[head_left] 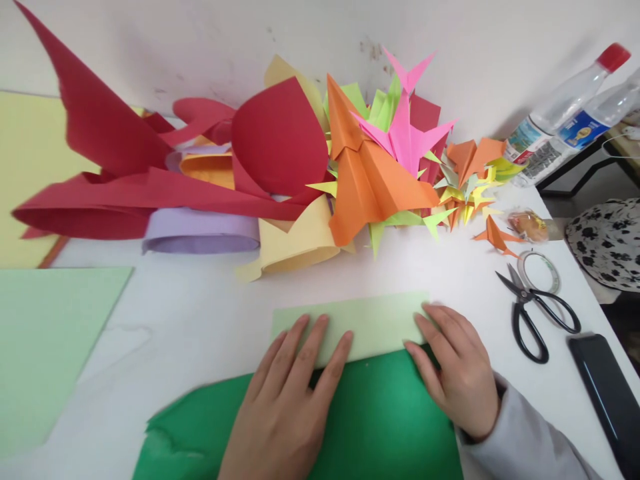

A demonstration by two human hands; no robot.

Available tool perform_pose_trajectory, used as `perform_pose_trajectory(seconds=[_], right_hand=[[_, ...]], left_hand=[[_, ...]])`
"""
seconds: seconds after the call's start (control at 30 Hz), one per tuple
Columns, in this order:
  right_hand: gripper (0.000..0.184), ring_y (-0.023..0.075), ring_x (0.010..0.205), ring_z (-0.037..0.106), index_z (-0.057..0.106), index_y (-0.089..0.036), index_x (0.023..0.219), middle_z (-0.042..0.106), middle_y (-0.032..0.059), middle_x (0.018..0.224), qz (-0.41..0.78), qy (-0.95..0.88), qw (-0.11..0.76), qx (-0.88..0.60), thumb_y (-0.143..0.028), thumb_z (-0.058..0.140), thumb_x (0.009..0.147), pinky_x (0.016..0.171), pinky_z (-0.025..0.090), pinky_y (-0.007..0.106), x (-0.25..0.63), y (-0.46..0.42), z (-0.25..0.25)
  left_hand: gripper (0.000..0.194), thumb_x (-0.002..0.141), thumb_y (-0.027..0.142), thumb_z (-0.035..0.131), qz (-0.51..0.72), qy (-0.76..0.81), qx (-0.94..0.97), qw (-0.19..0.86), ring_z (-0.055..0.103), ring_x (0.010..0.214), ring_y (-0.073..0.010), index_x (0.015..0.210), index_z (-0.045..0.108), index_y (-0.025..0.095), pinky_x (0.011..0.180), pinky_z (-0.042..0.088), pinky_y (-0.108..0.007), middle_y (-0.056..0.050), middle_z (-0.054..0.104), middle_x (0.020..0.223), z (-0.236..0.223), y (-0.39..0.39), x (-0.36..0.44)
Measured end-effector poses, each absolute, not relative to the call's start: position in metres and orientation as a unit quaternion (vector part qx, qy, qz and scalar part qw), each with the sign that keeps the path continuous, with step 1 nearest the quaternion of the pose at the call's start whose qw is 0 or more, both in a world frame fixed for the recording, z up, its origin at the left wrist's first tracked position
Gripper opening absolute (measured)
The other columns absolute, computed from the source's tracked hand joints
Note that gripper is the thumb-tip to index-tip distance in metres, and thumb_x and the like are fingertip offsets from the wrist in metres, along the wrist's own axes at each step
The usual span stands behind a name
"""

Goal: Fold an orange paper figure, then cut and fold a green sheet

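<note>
A pale green strip of paper [373,323] lies flat across the far edge of a dark green sheet [390,420]. My left hand [285,407] rests with spread fingers on the strip's left part, its palm over the green sheet. At the right end of the strip, my right hand [457,370] presses with its fingertips, the fingers slightly bent and apart. Both hands touch the paper without gripping it. The dark green sheet has a ragged left edge, and its near side runs out of view.
Folded paper pieces line the wall: a red shape [280,140], a purple band [203,230], an orange plane [367,173]. Scissors [525,297], a tape roll [539,272] and a black phone [607,400] lie right, below bottles [555,127]. Light green paper [55,353] lies left.
</note>
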State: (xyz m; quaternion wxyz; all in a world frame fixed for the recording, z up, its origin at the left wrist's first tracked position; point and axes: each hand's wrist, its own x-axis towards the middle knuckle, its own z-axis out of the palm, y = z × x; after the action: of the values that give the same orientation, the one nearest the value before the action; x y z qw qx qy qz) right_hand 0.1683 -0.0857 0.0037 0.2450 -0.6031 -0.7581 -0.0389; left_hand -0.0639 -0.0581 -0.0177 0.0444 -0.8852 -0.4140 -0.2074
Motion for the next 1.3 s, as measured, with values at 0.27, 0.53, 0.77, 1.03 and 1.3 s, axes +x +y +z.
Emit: perform_pose_trajectory(seconds=[0.27, 0.53, 0.77, 1.03, 1.3], right_hand=[[0.030, 0.0294, 0.112, 0.059, 0.061, -0.010, 0.116, 0.066, 0.0182, 0.116, -0.040, -0.762, 0.245, -0.598, -0.023, 0.060, 0.089, 0.092, 0.056, 0.048, 0.1670, -0.0831, 0.0044], [0.028, 0.0302, 0.111, 0.059, 0.062, -0.009, 0.113, 0.065, 0.0184, 0.116, -0.054, -0.762, 0.239, -0.600, -0.025, 0.059, 0.090, 0.091, 0.056, 0.048, 0.1668, -0.0825, 0.0036], [0.033, 0.0306, 0.116, 0.057, 0.059, -0.008, 0.118, 0.064, 0.0186, 0.119, -0.049, -0.765, 0.236, -0.598, -0.025, 0.059, 0.090, 0.094, 0.054, 0.048, 0.1674, -0.0819, 0.0026], [0.027, 0.0290, 0.107, 0.059, 0.062, -0.012, 0.113, 0.063, 0.0179, 0.119, -0.017, -0.746, 0.271, -0.609, -0.022, 0.061, 0.089, 0.088, 0.055, 0.048, 0.1661, -0.0842, 0.0081], [0.023, 0.0263, 0.102, 0.062, 0.063, -0.012, 0.110, 0.065, 0.0175, 0.114, 0.000, -0.730, 0.308, -0.610, -0.018, 0.062, 0.088, 0.086, 0.056, 0.044, 0.1661, -0.0828, 0.0036]], left_hand=[[0.046, 0.087, 0.003, 0.034, -0.194, -0.405, -0.892, 0.057, 0.044, 0.130, -0.0400, 0.126, 0.056, 0.014, 0.094, 0.048, -0.055, -0.022, 0.056, 0.132, -0.0145, -0.0563, -0.0619], [0.047, 0.087, 0.003, 0.034, -0.183, -0.404, -0.894, 0.067, 0.045, 0.129, -0.0393, 0.130, 0.050, 0.016, 0.093, 0.050, -0.054, -0.021, 0.054, 0.133, -0.0149, -0.0552, -0.0631], [0.046, 0.088, 0.003, 0.034, -0.181, -0.397, -0.897, 0.075, 0.045, 0.129, -0.0406, 0.129, 0.050, 0.013, 0.091, 0.050, -0.054, -0.023, 0.054, 0.132, -0.0139, -0.0547, -0.0622], [0.044, 0.088, 0.005, 0.036, -0.174, -0.401, -0.896, 0.081, 0.050, 0.123, -0.0401, 0.129, 0.050, 0.014, 0.089, 0.051, -0.053, -0.022, 0.054, 0.132, -0.0128, -0.0547, -0.0621], [0.044, 0.087, 0.003, 0.036, -0.177, -0.396, -0.897, 0.083, 0.050, 0.123, -0.0411, 0.128, 0.051, 0.012, 0.087, 0.052, -0.054, -0.023, 0.055, 0.130, -0.0118, -0.0545, -0.0618]])
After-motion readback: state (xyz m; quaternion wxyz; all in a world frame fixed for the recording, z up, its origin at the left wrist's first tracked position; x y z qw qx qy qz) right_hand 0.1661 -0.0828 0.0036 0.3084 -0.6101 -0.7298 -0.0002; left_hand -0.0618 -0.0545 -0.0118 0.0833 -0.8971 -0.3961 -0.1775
